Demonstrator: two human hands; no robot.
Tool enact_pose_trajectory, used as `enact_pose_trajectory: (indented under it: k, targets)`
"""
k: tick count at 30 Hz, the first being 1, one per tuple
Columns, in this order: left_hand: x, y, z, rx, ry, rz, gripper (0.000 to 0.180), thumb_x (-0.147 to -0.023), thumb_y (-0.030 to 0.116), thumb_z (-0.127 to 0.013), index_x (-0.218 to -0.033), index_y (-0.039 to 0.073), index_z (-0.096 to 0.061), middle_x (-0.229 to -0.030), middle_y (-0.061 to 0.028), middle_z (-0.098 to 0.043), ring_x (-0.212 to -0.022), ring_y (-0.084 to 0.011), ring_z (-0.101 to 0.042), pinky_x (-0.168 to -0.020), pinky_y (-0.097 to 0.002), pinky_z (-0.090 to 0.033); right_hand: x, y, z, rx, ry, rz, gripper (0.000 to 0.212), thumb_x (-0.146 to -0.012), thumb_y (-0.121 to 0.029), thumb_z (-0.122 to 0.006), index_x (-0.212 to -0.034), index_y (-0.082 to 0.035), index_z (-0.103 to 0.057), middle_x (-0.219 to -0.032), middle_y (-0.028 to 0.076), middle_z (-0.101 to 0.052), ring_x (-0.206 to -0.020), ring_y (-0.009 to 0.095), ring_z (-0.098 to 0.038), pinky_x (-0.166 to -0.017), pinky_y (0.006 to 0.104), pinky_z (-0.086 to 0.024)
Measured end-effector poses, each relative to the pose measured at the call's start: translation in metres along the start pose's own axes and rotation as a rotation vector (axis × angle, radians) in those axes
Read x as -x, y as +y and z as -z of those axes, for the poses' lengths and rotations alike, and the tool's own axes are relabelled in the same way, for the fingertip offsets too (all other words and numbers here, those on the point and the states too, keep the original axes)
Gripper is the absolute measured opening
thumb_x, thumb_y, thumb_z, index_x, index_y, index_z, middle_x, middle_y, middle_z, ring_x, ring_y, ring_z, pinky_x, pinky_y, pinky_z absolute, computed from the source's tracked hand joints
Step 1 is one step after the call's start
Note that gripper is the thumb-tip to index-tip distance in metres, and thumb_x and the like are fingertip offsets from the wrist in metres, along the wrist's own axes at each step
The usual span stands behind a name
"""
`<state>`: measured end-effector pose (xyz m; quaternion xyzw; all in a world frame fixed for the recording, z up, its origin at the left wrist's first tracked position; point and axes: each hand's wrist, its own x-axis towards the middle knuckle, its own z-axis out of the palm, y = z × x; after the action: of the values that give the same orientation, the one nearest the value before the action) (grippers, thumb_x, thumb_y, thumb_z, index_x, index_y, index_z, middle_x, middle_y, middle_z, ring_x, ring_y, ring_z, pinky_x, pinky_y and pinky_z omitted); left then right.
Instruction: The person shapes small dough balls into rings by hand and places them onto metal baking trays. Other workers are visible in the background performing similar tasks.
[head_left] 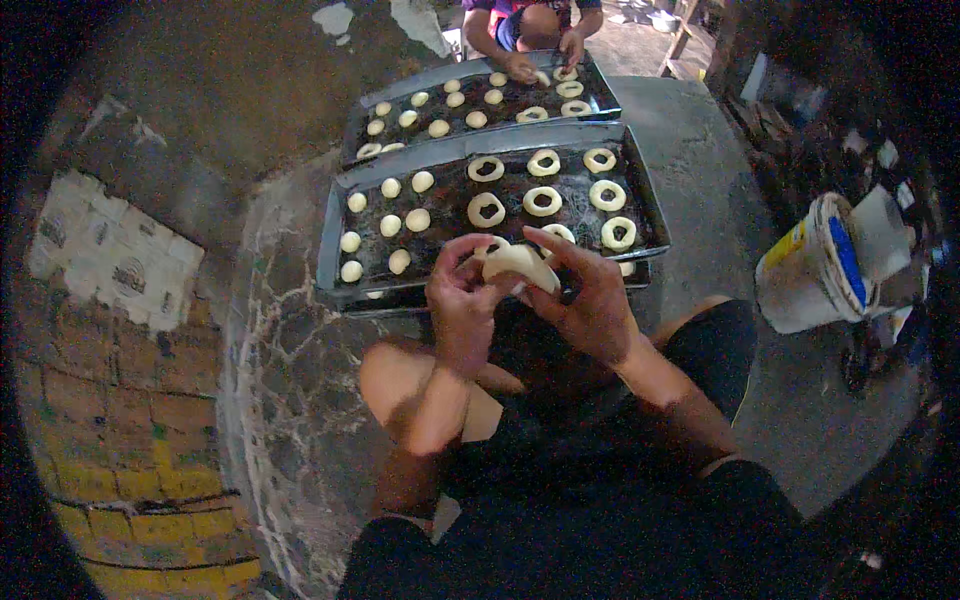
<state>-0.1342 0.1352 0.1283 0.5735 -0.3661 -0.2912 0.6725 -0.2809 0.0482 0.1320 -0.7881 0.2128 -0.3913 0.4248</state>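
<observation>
Between my two hands, just above the near edge of a dark metal tray (pixel 333 235), I hold a pale dough ring (pixel 520 266), seen tilted and partly covered by fingers. My left hand (pixel 465 290) grips its left side with bent fingers. On the other side, the thumb and fingers of my right hand (pixel 592 300) close on it. Behind my hands, the tray carries several shaped dough rings (pixel 542 201) on its right half. Round dough balls (pixel 417 220) lie on its left half. Another ring beyond my fingers is partly hidden.
A second tray (pixel 480 72) with dough balls and rings sits beyond mine, where another person's hands (pixel 522 68) handle dough. A white bucket (pixel 812 265) stands on the floor at right. A mottled wall (pixel 230 90) rises at left, with flattened cardboard (pixel 118 250).
</observation>
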Motion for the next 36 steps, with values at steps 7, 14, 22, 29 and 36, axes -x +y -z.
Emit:
enact_pose_trajectory:
  k: [7,14,22,29,36]
  targets:
    - [0.036,0.023,-0.009,-0.239,-0.236,0.091,0.084,-0.071,-0.006,-0.075,-0.144,0.009,-0.037,-0.102,-0.0114,-0.069,-0.085,-0.0155,-0.066,-0.072,-0.0288,-0.055,0.029,-0.001,0.023,0.023,-0.074,-0.083,0.044,-0.067,-0.021,-0.078,-0.106,-0.001,-0.069,-0.096,0.015,-0.073,-0.076,0.023,-0.071,-0.065,0.0364,-0.055]
    - [0.029,0.041,-0.018,-0.191,-0.232,-0.08,0.052,-0.073,-0.01,-0.057,-0.123,0.005,-0.055,-0.099,-0.0119,-0.067,-0.089,-0.022,-0.067,-0.079,-0.0366,-0.055,0.045,-0.034,0.043,-1.131,-0.22,-0.385,0.071,-0.069,-0.008,-0.068,-0.137,-0.002,-0.048,-0.127,0.01,-0.059,-0.113,0.023,-0.059,-0.095,0.0359,-0.048]
    - [0.036,0.087,0.003,0.84,-0.574,0.239,0.041,-0.089,0.015,-0.06,-0.129,0.006,-0.054,-0.113,-0.0126,-0.063,-0.09,-0.0237,-0.063,-0.078,-0.0392,-0.054,-0.002,-0.089,0.066,-0.944,-0.16,-0.172,0.075,-0.066,0.005,-0.057,-0.139,-0.007,-0.045,-0.096,0.005,-0.059,-0.076,0.015,-0.062,-0.068,0.0261,-0.05]
    - [-0.003,0.085,0.044,0.726,-0.397,-0.174,0.048,-0.098,0.042,-0.05,-0.13,0.007,-0.057,-0.111,-0.0121,-0.059,-0.087,-0.0235,-0.054,-0.077,-0.0423,-0.048,-0.04,-0.06,0.009,-0.85,-0.241,-0.172,0.044,-0.08,-0.004,-0.065,-0.123,-0.005,-0.058,-0.112,0.008,-0.062,-0.096,0.021,-0.063,-0.084,0.034,-0.052]
    - [-0.071,0.067,0.131,0.904,-0.11,0.055,0.051,-0.095,0.044,-0.047,-0.128,0.007,-0.056,-0.13,-0.0226,-0.058,-0.109,-0.0387,-0.06,-0.096,-0.0531,-0.047,-0.134,-0.032,-0.064,-0.81,-0.308,-0.49,0.022,-0.086,-0.004,-0.064,-0.107,0.0,-0.059,-0.087,0.005,-0.059,-0.071,0.012,-0.056,-0.07,0.0302,-0.051]
